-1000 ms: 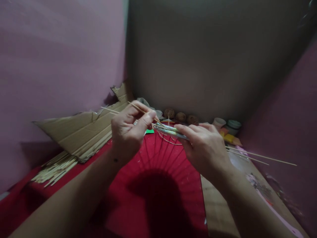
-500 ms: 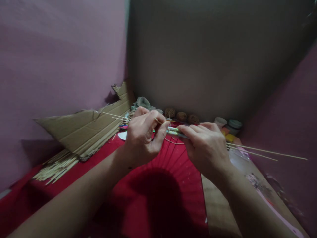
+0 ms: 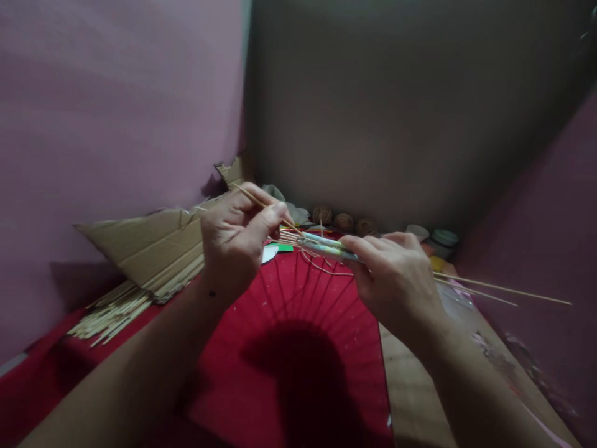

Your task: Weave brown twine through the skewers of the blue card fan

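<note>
Bare forearms [image 3: 135, 367] converge from below; left hand [image 3: 237, 239] sits higher, thumb pinched against fingers; right hand [image 3: 394, 267] knuckles-up, fingers curled, pointing leftward.

We're in a cramped craft corner, home or small workshop, impossible to say! Pink wall [image 3: 121, 124] upper left, grey wall [image 3: 396, 112] top centre, red cloth [image 3: 224, 373] spread over the wooden tabletop [image 3: 415, 386]. And there, mid-left, sticks [image 3: 112, 314] heaped against cardboard [image 3: 140, 249]; at centre, twine balls [image 3: 344, 222] in a row!
</note>
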Demonstrator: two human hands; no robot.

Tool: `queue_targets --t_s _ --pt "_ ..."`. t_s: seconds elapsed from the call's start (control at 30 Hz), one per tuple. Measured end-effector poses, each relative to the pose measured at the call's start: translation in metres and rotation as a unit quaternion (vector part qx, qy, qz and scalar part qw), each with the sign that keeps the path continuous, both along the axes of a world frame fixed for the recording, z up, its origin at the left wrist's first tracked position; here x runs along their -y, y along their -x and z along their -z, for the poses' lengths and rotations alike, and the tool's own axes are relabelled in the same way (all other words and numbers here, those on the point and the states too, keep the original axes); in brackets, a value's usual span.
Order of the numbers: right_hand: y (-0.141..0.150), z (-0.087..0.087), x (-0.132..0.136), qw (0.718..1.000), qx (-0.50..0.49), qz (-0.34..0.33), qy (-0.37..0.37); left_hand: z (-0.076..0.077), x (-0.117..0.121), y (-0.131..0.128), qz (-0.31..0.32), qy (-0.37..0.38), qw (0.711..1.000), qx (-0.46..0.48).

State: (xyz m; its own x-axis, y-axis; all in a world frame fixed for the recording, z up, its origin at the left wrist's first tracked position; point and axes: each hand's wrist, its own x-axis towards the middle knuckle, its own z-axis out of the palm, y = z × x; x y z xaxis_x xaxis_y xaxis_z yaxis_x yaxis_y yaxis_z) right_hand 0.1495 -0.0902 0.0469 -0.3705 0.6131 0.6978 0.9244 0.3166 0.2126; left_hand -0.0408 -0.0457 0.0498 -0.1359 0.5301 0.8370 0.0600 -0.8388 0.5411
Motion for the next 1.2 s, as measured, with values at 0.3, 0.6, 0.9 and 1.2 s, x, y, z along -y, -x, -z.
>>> queue_targets --t_s 0.3,0.6,0.9,1.2 --pt "0.003 -0.001 0.002 1.0 0.009 0.0 0.013 0.012 -0.002 -0.007 -0.057 -0.022 0.993 -0.098" --pt "0.003 0.001 0.001 1.0 0.008 -0.001 0.014 0.009 0.001 -0.003 -0.135 -0.184 0.943 -0.242" --pt "0.001 0.001 0.0 1.0 0.004 -0.006 0.004 0.01 -0.002 0.001 -0.074 -0.1 0.986 -0.115" --pt "0.001 0.0 0.001 1.0 0.005 0.001 0.014 0.013 0.0 -0.001 -0.044 -0.07 0.991 -0.104"
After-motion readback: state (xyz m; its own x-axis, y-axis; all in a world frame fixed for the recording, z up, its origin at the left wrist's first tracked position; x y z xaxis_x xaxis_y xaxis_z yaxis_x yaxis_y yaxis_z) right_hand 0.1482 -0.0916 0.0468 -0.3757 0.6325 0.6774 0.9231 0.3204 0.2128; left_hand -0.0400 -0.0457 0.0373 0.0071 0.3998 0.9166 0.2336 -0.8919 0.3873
